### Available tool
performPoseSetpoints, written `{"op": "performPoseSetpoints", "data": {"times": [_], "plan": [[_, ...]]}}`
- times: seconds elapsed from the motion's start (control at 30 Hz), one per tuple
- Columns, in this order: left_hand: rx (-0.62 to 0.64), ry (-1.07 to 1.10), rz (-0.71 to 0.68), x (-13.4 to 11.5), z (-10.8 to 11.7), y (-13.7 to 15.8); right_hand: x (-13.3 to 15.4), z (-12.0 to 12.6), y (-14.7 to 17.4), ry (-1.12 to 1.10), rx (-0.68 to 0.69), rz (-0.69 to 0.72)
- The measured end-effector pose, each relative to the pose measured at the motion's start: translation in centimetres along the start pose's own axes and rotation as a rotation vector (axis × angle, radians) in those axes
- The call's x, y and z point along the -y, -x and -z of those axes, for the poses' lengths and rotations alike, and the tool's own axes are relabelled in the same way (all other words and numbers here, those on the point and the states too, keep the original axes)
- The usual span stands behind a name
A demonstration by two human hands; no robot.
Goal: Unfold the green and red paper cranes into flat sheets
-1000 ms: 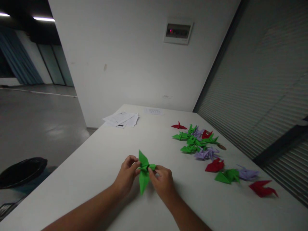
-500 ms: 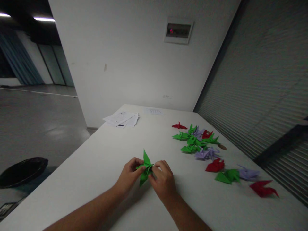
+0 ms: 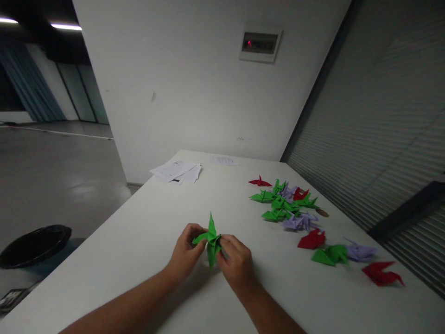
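Between my two hands, just above the white table [image 3: 139, 260], is a green paper crane [image 3: 211, 239] with its wings spread, one pointing away from me and one toward me. My left hand [image 3: 186, 250] is closed on its left end, thumb in front and fingers behind. The right end is pinched by my right hand [image 3: 236, 260], whose fingertips partly hide the paper there. To the right lie finished-looking cranes: a green crane [image 3: 331, 255], a red crane [image 3: 312, 239] and a purple crane [image 3: 359, 251].
Farther back on the right is a cluster of green, purple and red cranes [image 3: 280, 202], beside a small brown oval object [image 3: 321, 212]. Printed papers [image 3: 177, 170] lie at the far left. A black-lined bin [image 3: 34, 243] stands left of the table; blinds [image 3: 365, 139] run along the right.
The green crane has turned slightly, so its wings now stand more upright in view and its left end shows more. Both hands keep hold, with small finger shifts.
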State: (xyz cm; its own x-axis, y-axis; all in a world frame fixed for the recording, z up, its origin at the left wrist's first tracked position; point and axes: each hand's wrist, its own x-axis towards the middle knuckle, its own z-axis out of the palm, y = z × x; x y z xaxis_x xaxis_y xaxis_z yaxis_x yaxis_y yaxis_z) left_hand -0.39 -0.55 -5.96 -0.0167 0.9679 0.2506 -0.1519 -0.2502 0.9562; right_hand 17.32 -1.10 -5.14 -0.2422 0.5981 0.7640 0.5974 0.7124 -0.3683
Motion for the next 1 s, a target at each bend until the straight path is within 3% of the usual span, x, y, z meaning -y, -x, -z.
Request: {"op": "performPoseSetpoints", "data": {"times": [0.13,0.53,0.73,0.83,0.9,1.0], "plan": [[-0.004,0.042,0.043,-0.3,-0.1,0.0,0.2,0.1,-0.1,-0.118,-0.062,-0.042],[-0.081,0.398,0.334,-0.3,-0.6,-0.4,-0.1,-1.3,0.3,-0.573,-0.074,-0.411],[-0.038,0.595,0.376,-1.3,-0.2,-0.5,-0.2,-1.9,0.2,-1.167,-0.143,-0.823],[-0.025,0.634,0.414,-1.3,-0.2,-0.5,0.1,-1.8,0.0,-1.434,-0.110,-1.010],[-0.026,0.621,0.430,-1.0,-0.2,-0.6,0.2,-1.6,-0.2,-1.486,-0.109,-1.070],[-0.036,0.506,0.437,-0.1,-0.1,-0.7,0.2,-1.4,-0.4,-1.421,-0.182,-1.053]]}}
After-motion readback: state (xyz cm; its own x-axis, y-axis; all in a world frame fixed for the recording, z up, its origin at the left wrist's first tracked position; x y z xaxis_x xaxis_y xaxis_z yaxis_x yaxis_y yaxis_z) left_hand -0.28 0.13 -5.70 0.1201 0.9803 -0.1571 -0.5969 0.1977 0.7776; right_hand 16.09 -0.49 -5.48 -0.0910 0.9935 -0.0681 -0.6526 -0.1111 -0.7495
